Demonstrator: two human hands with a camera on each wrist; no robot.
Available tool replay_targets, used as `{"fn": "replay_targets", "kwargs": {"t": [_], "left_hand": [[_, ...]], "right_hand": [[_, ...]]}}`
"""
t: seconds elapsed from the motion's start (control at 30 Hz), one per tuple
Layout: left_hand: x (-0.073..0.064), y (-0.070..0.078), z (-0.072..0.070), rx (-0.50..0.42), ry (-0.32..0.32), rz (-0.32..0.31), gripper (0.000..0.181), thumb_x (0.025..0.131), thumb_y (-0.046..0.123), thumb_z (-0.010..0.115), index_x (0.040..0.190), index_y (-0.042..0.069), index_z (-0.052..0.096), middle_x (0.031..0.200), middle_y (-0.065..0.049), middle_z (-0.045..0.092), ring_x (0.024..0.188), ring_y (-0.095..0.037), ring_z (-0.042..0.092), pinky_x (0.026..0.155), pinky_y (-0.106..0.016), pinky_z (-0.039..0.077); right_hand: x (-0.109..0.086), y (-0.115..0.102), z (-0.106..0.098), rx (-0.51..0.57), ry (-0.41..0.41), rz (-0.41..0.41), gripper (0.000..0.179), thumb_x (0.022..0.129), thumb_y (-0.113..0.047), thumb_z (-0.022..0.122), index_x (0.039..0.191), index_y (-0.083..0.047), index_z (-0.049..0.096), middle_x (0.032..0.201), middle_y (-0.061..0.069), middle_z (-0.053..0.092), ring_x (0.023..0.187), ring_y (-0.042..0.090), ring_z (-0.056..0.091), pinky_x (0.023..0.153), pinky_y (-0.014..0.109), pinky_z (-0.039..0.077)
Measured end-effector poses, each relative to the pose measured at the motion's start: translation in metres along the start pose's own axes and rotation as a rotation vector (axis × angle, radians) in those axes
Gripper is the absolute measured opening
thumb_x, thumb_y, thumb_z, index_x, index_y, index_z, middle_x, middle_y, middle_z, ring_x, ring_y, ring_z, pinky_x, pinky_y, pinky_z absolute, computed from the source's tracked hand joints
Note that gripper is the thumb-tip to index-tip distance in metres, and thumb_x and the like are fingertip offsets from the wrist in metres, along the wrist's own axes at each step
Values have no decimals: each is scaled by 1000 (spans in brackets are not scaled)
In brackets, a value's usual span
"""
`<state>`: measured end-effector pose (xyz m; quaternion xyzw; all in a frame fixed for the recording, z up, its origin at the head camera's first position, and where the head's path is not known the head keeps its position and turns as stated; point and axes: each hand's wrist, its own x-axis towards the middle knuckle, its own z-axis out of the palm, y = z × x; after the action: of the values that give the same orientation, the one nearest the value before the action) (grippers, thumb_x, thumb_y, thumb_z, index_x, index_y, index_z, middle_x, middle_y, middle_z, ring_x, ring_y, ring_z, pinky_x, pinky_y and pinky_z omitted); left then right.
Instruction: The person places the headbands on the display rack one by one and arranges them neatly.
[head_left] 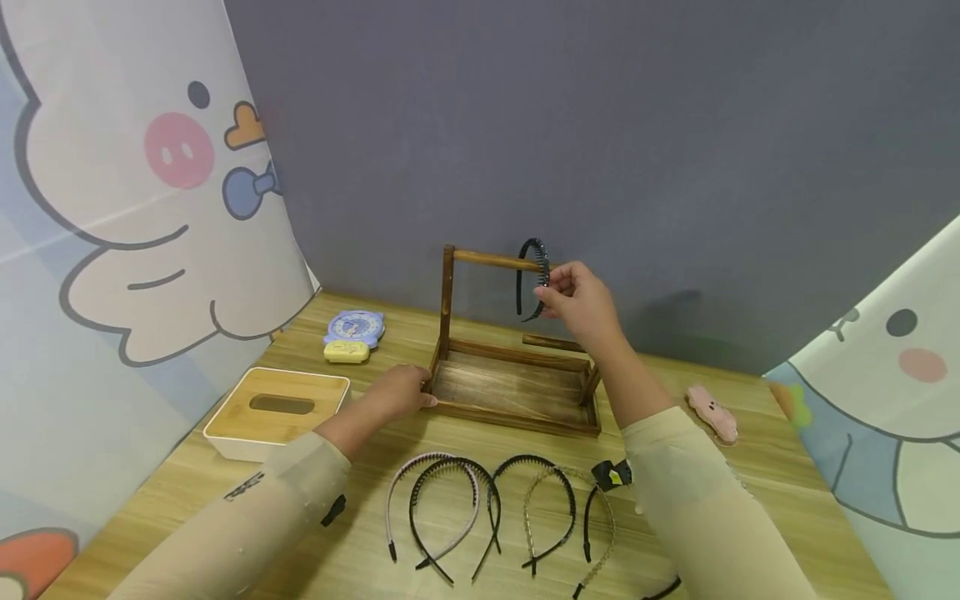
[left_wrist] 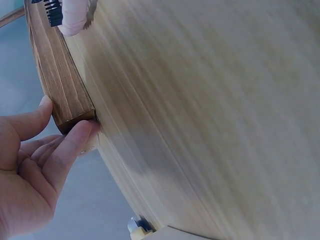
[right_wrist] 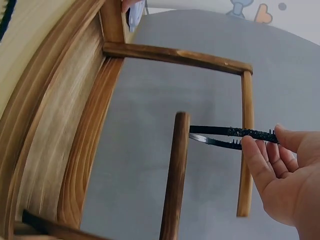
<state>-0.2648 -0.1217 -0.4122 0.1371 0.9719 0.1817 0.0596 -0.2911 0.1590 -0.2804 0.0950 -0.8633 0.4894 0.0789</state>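
Observation:
A brown wooden rack (head_left: 517, 418) has a shallow tray base. Its upper bar (head_left: 487, 259) runs from the left post and ends free in the right wrist view; a lower bar (head_left: 547, 342) also shows a free end. At the tray's left front corner, my left hand (head_left: 397, 390) pinches the wood between thumb and fingers. My right hand (head_left: 587, 307) pinches one side of a black toothed headband (right_wrist: 210, 131), whose loop stands around the upper bar. Whether the headband's weight rests on the bar, I cannot tell.
In front of the rack lie several headbands: a pink one (head_left: 388, 508), black ones (head_left: 413, 492), a beaded one (head_left: 613, 517) and one with a black bow (head_left: 611, 475). Left stand a tissue box (head_left: 225, 412), a blue clock (head_left: 356, 323) and a yellow item (head_left: 347, 352). A pink clip-like piece (head_left: 712, 413) lies right.

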Motion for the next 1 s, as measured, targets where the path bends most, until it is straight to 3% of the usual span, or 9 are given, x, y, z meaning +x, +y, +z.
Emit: {"fn": "replay_targets", "kwargs": {"t": [0.6,1.0], "left_hand": [[-1,-2,-1,11,-1,-4,53,88,30,72,130,0,60,128,-23,63,122,-43,55,107,-52,44],[1,-2,0,18,-5,3,53,89,30,72,131,-1,59,127,-22,63,121,-42,56,106,-52,44]], "right_hand": [[13,-24,49,-74,-67,24,31,94,-30,66,115,-12,52,105,6,58,94,29,66,73,29,61],[20,-27,70,-111,-67,29,29,94,-32,67,112,-14,53,101,3,59,80,18,66,70,28,60]]}}
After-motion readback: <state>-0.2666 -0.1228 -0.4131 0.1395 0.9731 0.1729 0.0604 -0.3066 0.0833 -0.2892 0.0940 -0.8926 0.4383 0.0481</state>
